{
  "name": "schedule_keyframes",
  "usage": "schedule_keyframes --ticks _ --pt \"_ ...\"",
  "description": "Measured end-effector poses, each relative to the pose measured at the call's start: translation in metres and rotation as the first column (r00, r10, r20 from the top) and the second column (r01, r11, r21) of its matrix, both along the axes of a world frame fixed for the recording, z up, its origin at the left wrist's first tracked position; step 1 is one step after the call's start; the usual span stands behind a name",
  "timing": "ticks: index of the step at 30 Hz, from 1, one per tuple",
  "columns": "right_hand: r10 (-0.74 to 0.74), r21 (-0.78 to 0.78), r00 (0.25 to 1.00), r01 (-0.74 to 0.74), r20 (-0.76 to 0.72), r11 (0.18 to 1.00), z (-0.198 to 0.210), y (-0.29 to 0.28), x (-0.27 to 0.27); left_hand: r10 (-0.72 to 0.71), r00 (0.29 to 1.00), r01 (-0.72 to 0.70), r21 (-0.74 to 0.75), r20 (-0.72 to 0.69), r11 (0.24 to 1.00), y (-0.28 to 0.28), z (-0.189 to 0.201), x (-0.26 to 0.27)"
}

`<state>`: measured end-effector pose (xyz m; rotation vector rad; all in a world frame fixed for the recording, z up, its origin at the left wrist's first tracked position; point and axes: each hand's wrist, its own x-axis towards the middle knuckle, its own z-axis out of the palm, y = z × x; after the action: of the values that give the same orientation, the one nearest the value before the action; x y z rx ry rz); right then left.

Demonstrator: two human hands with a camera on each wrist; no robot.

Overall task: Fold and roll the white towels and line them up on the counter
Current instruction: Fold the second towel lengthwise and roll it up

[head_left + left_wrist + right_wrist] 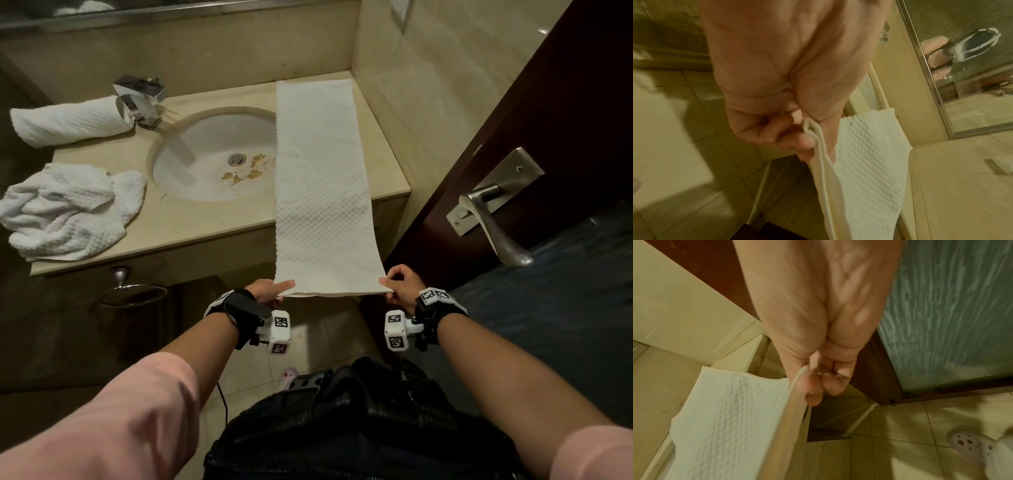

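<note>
A long white quilted towel (318, 185), folded into a narrow strip, lies along the right side of the beige counter (212, 222) and hangs past its front edge. My left hand (274, 291) pinches the near left corner of the folded towel (865, 162). My right hand (399, 286) pinches the near right corner of that towel (731, 415), so the near edge is stretched taut between both hands. A rolled white towel (68, 120) lies at the counter's back left beside the faucet. A crumpled white towel (68, 209) sits at the front left.
A round sink (212, 154) with brown stains near its drain is set in the counter; the strip overlaps its right rim. A chrome faucet (140, 99) stands behind it. A dark door with a metal handle (493, 219) is close on the right. A towel ring (133, 291) hangs below the counter.
</note>
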<state>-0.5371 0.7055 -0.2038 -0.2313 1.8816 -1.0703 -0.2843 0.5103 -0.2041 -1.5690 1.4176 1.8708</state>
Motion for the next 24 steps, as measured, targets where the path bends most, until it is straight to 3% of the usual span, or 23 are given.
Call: schedule_keyframes --ticks 5,11,16,24 --pt "0.034 -0.009 0.999 -0.034 0.041 0.999 -0.002 0.0 -0.001 -0.057 0.993 0.06 0.033 -0.1 0.998 0.0 0.006 0.011" --pt "0.058 -0.061 0.985 -0.049 0.165 0.997 0.0 -0.001 0.002 0.213 0.97 -0.211 0.03 -0.119 0.977 -0.001 0.003 0.013" --pt "0.074 -0.013 0.974 -0.073 0.216 0.997 0.002 0.002 -0.001 0.198 0.964 -0.189 0.063 -0.178 0.98 0.002 0.004 0.014" --pt "0.06 0.014 0.984 -0.064 0.166 0.998 0.008 0.0 -0.004 0.281 0.935 -0.238 0.203 -0.218 0.95 -0.005 0.011 0.019"
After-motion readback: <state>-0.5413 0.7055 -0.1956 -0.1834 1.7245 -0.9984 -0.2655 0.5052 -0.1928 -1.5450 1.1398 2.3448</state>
